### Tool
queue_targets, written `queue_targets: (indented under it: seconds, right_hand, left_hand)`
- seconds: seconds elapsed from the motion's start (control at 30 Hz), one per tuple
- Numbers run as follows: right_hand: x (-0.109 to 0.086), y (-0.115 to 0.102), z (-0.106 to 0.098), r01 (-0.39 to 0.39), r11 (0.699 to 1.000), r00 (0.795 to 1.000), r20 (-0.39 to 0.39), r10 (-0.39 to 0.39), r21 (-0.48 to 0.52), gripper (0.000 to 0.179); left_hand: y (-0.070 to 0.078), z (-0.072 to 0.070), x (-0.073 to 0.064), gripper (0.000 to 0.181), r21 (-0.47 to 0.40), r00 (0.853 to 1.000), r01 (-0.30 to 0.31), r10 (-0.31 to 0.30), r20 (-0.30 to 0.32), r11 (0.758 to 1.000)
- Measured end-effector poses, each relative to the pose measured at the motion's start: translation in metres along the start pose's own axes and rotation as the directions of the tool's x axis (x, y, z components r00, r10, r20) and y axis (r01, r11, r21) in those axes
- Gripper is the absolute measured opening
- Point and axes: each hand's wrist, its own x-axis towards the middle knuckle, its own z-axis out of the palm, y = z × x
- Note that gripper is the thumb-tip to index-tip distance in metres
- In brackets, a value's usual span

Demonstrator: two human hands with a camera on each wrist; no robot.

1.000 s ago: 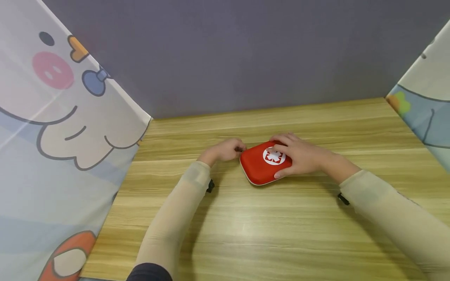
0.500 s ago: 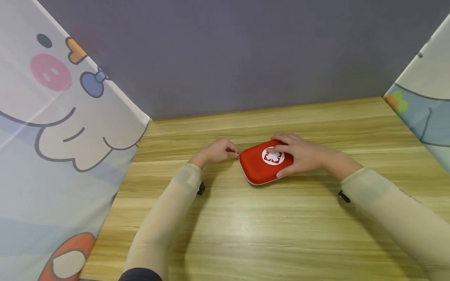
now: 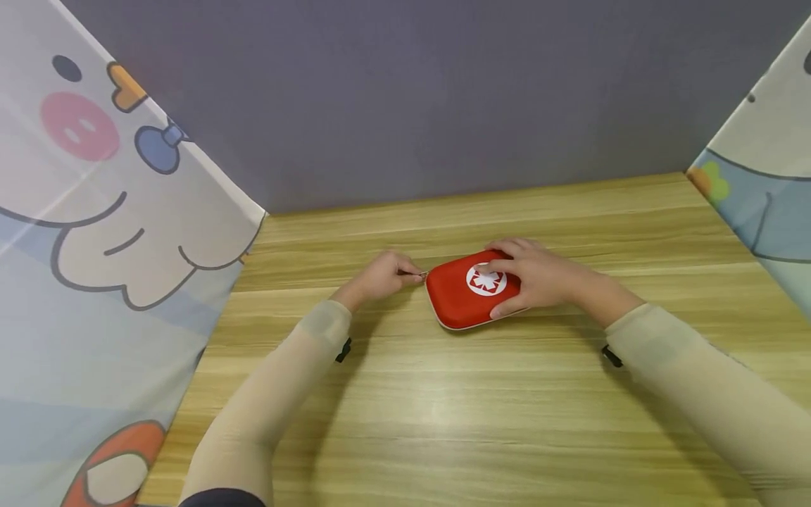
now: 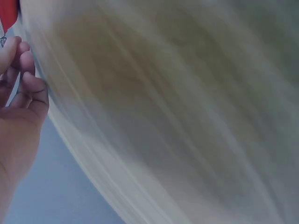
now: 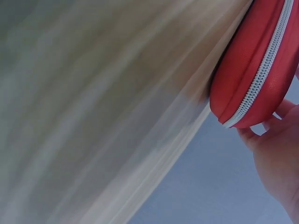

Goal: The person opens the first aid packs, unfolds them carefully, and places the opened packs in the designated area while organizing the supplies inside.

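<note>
A red zippered first-aid case [image 3: 453, 296] with a white round emblem lies flat on the wooden table. At its far left corner, my left hand [image 3: 380, 274] pinches the small zipper pull [image 3: 423, 274] between thumb and fingertips. That pull [image 4: 3, 42] also shows at the left edge of the left wrist view. From the right side my right hand [image 3: 545, 278] holds the case, its thumb on the near edge and other fingers over the top and far edge. The right wrist view shows the light zipper [image 5: 261, 74] with its teeth meshed along the visible side.
The wood-grain table [image 3: 443, 408] stretches around the case toward the front. A grey wall [image 3: 431, 98] rises behind it. Cartoon-printed cloth [image 3: 127, 338] hangs on the left, and similar cloth [image 3: 773, 162] on the right.
My left hand has drawn leftward from the case's corner, and the zipper pull now shows between fingers and case. My right hand keeps its hold; the case stays nearly in place.
</note>
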Motion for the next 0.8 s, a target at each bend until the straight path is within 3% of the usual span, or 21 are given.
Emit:
queue_targets:
  seconds: [0.33, 0.5, 0.8]
  right_hand:
    - [0.006, -0.006, 0.005, -0.009, 1.000, 1.000, -0.007, 0.009, 0.010, 0.087]
    - [0.004, -0.003, 0.005, -0.019, 0.999, 1.000, -0.020, 0.019, 0.028, 0.086]
    - [0.006, -0.001, 0.007, -0.035, 0.999, 0.999, -0.040, 0.036, 0.033, 0.084]
  left_hand:
    - [-0.013, 0.004, -0.017, 0.014, -0.207, 0.993, 0.093, -0.107, -0.057, 0.974]
    - [-0.014, 0.008, -0.021, 0.013, -0.335, 0.975, 0.183, -0.215, -0.062, 0.924]
    - [-0.009, 0.018, -0.026, 0.014, -0.478, 0.941, 0.246, -0.325, -0.090, 0.843]
